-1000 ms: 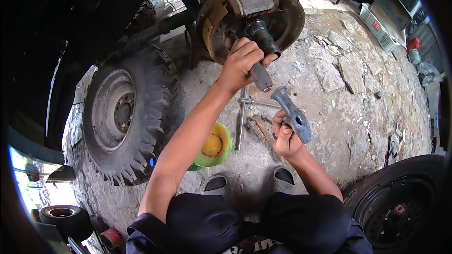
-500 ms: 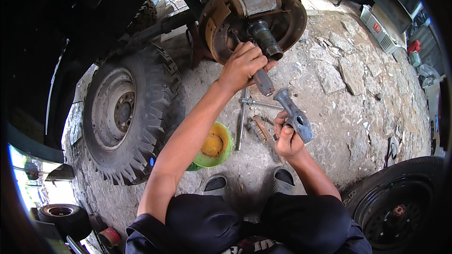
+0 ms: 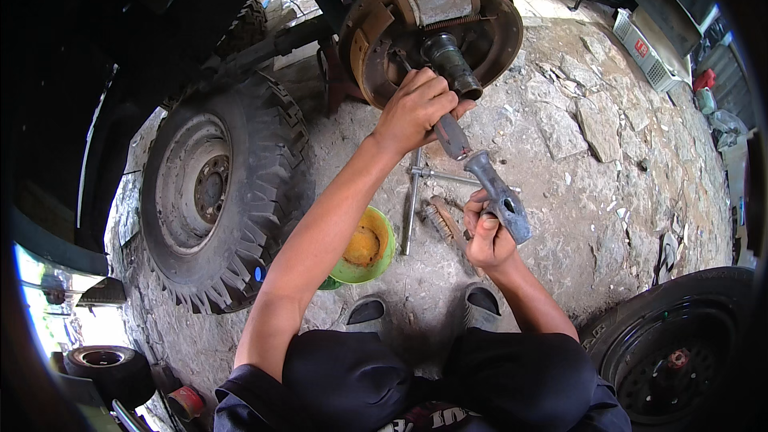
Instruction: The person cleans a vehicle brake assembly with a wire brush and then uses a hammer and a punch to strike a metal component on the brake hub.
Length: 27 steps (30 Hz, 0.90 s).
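At the top, a rusty brake backing plate (image 3: 358,48) carries a wheel cylinder or similar metal block (image 3: 440,2), a spring and a dark hub spindle (image 3: 450,64). My left hand (image 3: 412,108) grips a dark-handled screwdriver (image 3: 452,138) just below the spindle, its shaft pointing into the plate. My right hand (image 3: 488,236) is closed on a grey hammer (image 3: 506,202), whose narrow face is at the butt of the screwdriver, touching or very near it.
A large treaded wheel (image 3: 264,168) lies at left, a black wheel (image 3: 640,360) at lower right. On the stony floor are a cross wrench (image 3: 412,208), wooden wire brush (image 3: 448,226) and green-yellow basin (image 3: 382,260). A white plastic crate (image 3: 661,72) stands upper right.
The screwdriver handle and my left hand have shifted slightly up and right. The hammer face has come closer to the handle's butt; my right hand has barely moved.
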Available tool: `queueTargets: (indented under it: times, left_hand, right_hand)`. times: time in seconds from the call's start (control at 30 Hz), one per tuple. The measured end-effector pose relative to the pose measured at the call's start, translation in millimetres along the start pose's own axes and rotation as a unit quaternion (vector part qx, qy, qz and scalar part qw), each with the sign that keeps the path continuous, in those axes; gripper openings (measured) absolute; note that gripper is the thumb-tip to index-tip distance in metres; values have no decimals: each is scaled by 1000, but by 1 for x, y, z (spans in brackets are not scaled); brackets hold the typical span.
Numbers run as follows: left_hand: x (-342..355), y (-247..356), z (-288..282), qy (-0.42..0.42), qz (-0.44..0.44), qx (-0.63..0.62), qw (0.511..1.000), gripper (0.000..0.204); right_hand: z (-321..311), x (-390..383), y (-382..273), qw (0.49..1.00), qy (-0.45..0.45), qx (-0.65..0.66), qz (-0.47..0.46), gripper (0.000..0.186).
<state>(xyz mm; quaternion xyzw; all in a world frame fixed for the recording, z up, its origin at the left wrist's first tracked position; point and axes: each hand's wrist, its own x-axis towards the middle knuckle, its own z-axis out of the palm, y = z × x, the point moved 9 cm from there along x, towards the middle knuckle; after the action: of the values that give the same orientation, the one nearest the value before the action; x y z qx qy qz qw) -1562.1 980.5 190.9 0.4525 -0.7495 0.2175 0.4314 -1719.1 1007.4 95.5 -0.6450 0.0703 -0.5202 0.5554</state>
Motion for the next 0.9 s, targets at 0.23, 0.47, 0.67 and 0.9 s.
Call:
queueTargets:
  times: [0.23,0.47,0.67,0.9]
  left_hand:
    - [9,-2,-4,31,-37,-22,999,28]
    - [12,0,-8,45,-32,-33,998,29]
    - [10,-2,-6,42,-41,-10,998,30]
    - [11,-2,-4,47,-39,-11,998,29]
  right_hand:
    - [-11,1,-6,990,27,82,-110,30]
    - [-18,-2,13,996,57,3,-71,26]
    - [-12,-3,21,989,22,-148,17,42]
    - [-7,-2,16,997,17,-73,-36,33]
